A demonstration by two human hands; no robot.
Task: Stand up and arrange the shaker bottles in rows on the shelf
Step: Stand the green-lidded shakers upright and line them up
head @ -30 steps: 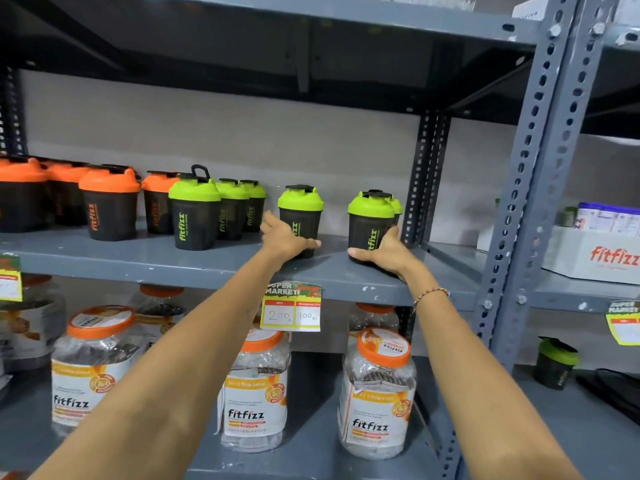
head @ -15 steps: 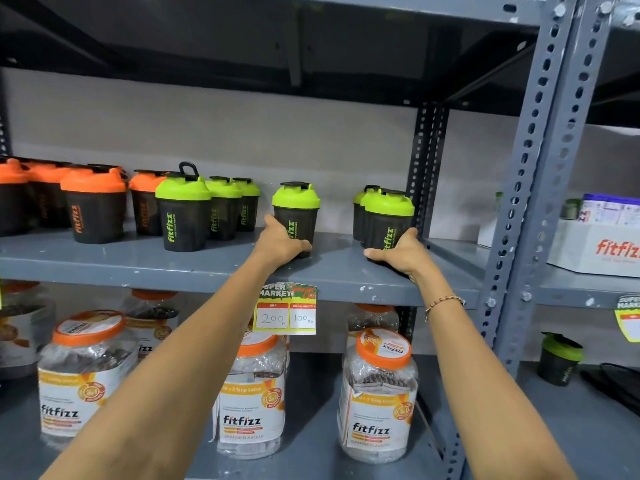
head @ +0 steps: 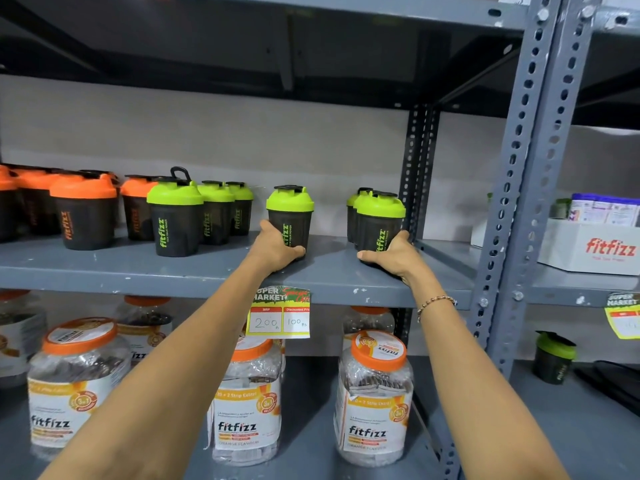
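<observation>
Brightness: fair, even, no hard highlights on the grey wall (head: 311, 147).
Source: not in frame; seems to fall from the front and above.
Shadows: deep under the upper shelf (head: 242, 39); soft and short beside the bottles (head: 175, 216).
Glare: mild sheen on the clear jars (head: 375, 386) and green lids.
Focus: centre sharp, print on the price tag (head: 280, 315) legible.
Blur: orange-lidded bottles (head: 83, 216) at far left smeared; white box (head: 595, 244) at right slightly soft.
Distortion: wide-angle; upright posts (head: 523, 168) lean, shelf edges bow towards the corners, forearms stretched at the bottom.
</observation>
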